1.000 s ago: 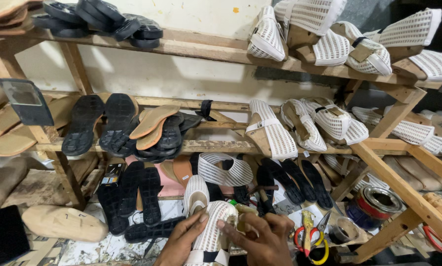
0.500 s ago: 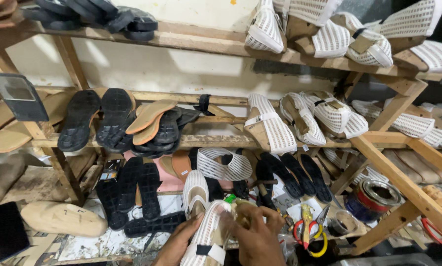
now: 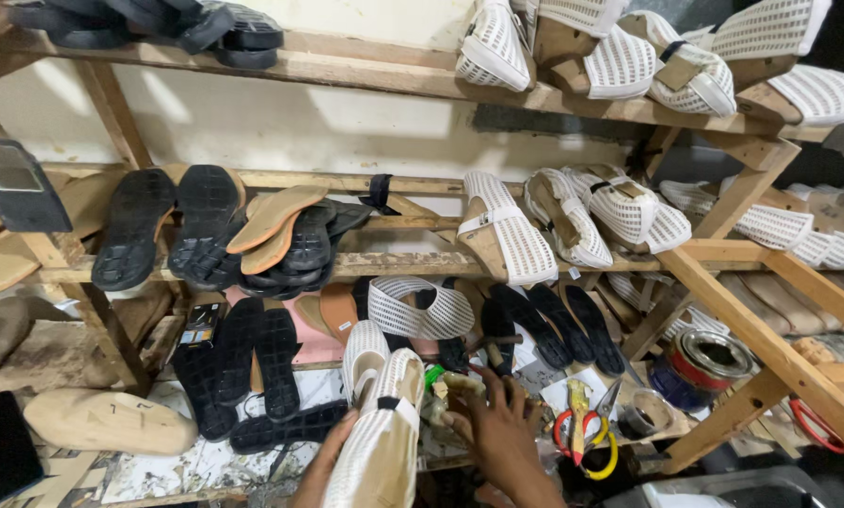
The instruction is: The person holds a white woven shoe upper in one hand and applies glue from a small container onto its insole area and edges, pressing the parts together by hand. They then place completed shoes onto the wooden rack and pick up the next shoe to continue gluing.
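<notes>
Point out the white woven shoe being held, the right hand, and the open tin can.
White woven shoe [image 3: 382, 442], head view, on the woven upper.
Right hand [image 3: 499, 431], head view, on the back of the hand.
Tin can [image 3: 707, 363], head view, on its red side wall.

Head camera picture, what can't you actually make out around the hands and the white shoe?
- Left hand: head view, mostly behind the white mesh shoe and cut off by the bottom edge; its grip is not clear.
- Right hand: its fingers cover a small greenish object, too hidden to identify.
- Tin can: its contents are too dark to tell.
</notes>
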`<state>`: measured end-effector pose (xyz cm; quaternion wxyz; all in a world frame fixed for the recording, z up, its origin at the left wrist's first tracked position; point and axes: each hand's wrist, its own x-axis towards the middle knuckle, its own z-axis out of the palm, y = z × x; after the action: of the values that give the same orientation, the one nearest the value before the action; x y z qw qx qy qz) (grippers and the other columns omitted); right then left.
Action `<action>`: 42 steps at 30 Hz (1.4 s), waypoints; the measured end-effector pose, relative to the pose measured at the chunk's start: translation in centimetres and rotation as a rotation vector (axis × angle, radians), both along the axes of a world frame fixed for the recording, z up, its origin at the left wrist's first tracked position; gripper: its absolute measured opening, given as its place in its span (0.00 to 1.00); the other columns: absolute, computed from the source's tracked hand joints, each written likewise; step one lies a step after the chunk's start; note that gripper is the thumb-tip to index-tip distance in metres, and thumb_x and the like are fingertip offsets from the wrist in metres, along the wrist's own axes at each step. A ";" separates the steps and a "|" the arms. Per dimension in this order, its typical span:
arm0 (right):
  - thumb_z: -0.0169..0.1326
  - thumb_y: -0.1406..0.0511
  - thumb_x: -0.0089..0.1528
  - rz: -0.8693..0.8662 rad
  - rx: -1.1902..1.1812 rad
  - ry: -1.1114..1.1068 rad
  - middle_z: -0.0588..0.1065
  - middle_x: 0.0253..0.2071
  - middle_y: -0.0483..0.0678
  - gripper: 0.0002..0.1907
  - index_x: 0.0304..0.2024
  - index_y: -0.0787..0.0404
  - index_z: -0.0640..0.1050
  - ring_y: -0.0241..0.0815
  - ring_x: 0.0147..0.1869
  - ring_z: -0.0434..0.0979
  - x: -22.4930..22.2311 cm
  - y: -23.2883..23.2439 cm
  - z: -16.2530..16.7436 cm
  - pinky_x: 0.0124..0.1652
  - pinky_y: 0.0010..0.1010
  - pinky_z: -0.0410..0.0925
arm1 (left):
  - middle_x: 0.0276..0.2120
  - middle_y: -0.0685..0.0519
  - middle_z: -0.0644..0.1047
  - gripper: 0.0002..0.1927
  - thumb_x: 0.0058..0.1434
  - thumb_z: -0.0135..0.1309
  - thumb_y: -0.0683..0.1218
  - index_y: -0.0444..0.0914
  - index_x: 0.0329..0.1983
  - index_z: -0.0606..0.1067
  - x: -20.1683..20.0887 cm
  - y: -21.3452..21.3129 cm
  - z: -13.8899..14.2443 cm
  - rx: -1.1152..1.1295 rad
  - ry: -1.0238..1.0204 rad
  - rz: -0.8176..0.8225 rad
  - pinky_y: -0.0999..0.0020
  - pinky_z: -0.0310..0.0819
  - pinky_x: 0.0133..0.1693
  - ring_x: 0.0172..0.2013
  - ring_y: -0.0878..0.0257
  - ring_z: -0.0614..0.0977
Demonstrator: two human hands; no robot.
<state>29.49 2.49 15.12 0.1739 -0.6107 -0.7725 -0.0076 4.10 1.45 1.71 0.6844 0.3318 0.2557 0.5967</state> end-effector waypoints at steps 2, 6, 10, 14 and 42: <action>0.50 0.45 0.60 0.007 -0.058 -0.043 0.60 0.76 0.48 0.26 0.55 0.43 0.82 0.64 0.77 0.44 -0.2 0.9 -0.9 0.61 0.72 0.42 | 0.66 0.43 0.69 0.32 0.67 0.48 0.51 0.38 0.73 0.59 0.1 0.4 -2.0 0.172 0.006 0.022 0.54 0.68 0.63 0.63 0.52 0.75; 0.44 0.46 0.64 -0.050 -0.013 0.007 0.68 0.68 0.39 0.25 0.52 0.47 0.83 0.55 0.74 0.51 0.3 1.4 -1.9 0.63 0.65 0.45 | 0.66 0.41 0.70 0.34 0.65 0.46 0.53 0.38 0.74 0.58 -0.5 1.0 -1.0 -0.109 -0.201 -0.061 0.53 0.67 0.61 0.62 0.49 0.75; 0.45 0.48 0.66 -0.186 -0.195 0.289 0.77 0.55 0.40 0.23 0.53 0.47 0.83 0.45 0.70 0.61 0.3 0.6 -2.1 0.67 0.48 0.51 | 0.67 0.41 0.72 0.36 0.63 0.48 0.51 0.38 0.74 0.57 -1.0 0.7 4.3 -0.297 -0.077 -0.030 0.58 0.66 0.62 0.64 0.52 0.76; 0.49 0.56 0.68 0.222 -0.226 1.349 0.74 0.55 0.56 0.19 0.43 0.63 0.84 0.53 0.64 0.71 -0.3 -1.2 -2.2 0.61 0.39 0.61 | 0.68 0.45 0.72 0.38 0.61 0.51 0.51 0.37 0.75 0.61 -0.1 -1.1 7.9 -0.264 0.138 -0.005 0.64 0.62 0.63 0.66 0.57 0.73; 0.51 0.78 0.51 0.193 0.521 0.379 0.75 0.50 0.43 0.34 0.55 0.43 0.83 0.47 0.50 0.63 -2.5 -5.8 -0.8 0.49 0.30 0.64 | 0.63 0.41 0.77 0.39 0.56 0.57 0.49 0.40 0.73 0.65 1.3 -4.1 13.0 -0.238 0.274 -0.008 0.67 0.68 0.57 0.58 0.58 0.79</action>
<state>27.03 -3.33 14.36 0.4649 -0.4601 -0.7527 -0.0746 5.38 -2.65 14.71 0.6801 0.3276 0.4140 0.5086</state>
